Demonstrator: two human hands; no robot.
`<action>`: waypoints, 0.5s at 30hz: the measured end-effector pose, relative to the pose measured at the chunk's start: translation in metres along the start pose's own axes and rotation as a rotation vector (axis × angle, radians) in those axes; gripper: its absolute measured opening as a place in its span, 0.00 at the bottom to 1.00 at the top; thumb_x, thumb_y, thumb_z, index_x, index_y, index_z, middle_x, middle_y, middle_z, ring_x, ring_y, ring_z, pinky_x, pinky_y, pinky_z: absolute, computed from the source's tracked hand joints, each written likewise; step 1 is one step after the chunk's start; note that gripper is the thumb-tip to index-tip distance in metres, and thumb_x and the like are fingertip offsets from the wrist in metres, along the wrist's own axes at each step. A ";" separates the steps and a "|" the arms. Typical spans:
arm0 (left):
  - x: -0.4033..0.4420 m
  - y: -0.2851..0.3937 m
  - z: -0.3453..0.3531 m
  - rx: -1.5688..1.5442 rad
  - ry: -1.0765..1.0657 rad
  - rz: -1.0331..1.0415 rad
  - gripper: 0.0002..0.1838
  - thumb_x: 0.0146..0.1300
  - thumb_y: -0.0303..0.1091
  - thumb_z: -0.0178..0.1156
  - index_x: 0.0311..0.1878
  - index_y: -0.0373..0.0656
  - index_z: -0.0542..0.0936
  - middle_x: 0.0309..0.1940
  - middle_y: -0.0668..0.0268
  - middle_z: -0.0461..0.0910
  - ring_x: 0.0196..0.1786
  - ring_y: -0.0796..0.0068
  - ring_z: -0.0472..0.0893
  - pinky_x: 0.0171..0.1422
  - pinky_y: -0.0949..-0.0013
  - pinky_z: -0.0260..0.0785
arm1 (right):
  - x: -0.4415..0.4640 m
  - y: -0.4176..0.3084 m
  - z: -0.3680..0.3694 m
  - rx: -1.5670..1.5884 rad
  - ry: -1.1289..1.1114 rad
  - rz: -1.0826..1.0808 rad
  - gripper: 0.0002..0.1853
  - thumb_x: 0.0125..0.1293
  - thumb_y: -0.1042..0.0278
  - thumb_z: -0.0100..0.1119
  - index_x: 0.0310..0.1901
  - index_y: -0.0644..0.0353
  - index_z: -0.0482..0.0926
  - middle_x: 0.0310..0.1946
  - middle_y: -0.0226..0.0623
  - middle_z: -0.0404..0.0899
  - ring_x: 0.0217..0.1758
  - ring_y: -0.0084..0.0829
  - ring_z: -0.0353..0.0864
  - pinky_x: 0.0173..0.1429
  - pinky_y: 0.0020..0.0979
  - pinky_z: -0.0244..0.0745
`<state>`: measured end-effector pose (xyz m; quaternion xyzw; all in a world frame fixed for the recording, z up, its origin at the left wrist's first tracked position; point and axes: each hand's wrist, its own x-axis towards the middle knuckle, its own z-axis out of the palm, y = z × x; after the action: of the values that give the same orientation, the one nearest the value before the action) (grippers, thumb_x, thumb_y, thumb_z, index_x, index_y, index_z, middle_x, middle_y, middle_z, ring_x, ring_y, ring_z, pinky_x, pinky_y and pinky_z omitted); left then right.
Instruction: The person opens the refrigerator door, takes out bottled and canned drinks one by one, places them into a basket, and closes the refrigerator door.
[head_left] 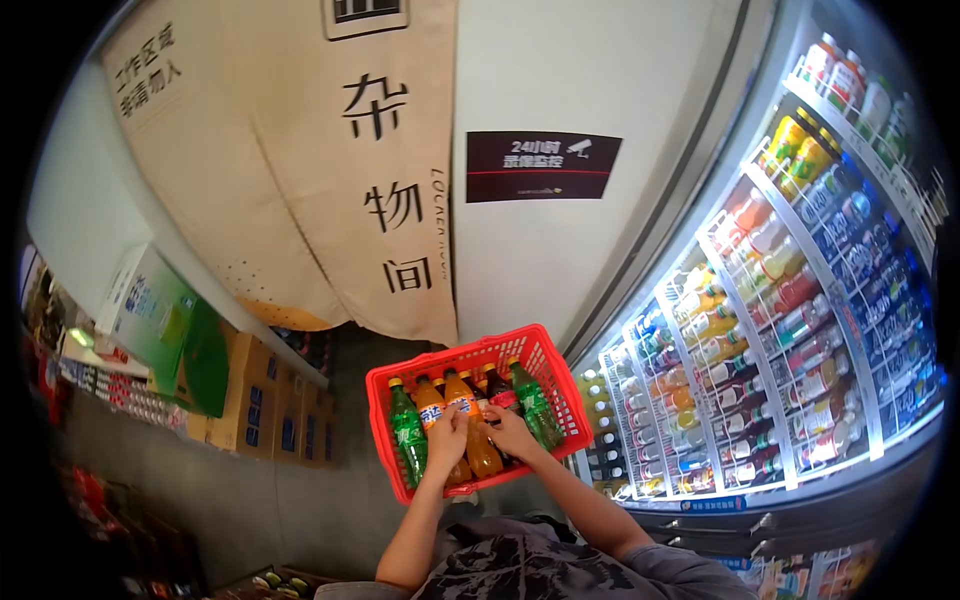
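A red plastic shopping basket point(535, 345) sits in front of my body with several soda bottles inside. My left hand point(447, 432) has its fingers curled in against an orange soda bottle point(482, 455) in the middle. On that bottle's other side is my right hand point(510, 430), fingers pinched close to its label. Green soda bottles stand at either end, one at the left point(408, 440) and another at the right point(535, 405). A dark cola bottle point(500, 388) with a red label is behind my right hand. My hands partly hide the bottles, and what supports the basket is out of sight.
A lit drinks cooler point(780, 350) with shelves of bottles rises at the right. Ahead hang a beige door curtain point(300, 150) and a white wall panel point(570, 80). Cardboard boxes point(255, 400) and a green carton point(185, 335) are stacked at the left on the grey floor point(270, 510).
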<state>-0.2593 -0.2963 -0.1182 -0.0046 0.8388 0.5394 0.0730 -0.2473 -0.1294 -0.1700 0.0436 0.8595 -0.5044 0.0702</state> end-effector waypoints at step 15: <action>0.026 0.062 0.082 -0.347 -0.496 0.255 0.15 0.74 0.30 0.53 0.60 0.36 0.76 0.48 0.58 0.83 0.49 0.73 0.82 0.56 0.73 0.72 | -0.087 -0.022 -0.095 0.646 0.660 -0.039 0.18 0.70 0.72 0.59 0.61 0.62 0.75 0.47 0.37 0.81 0.49 0.25 0.82 0.52 0.26 0.77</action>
<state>-0.2808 -0.1939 -0.0985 0.2195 0.6850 0.6638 0.2051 -0.1717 -0.0573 -0.0907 0.2054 0.6354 -0.7067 -0.2341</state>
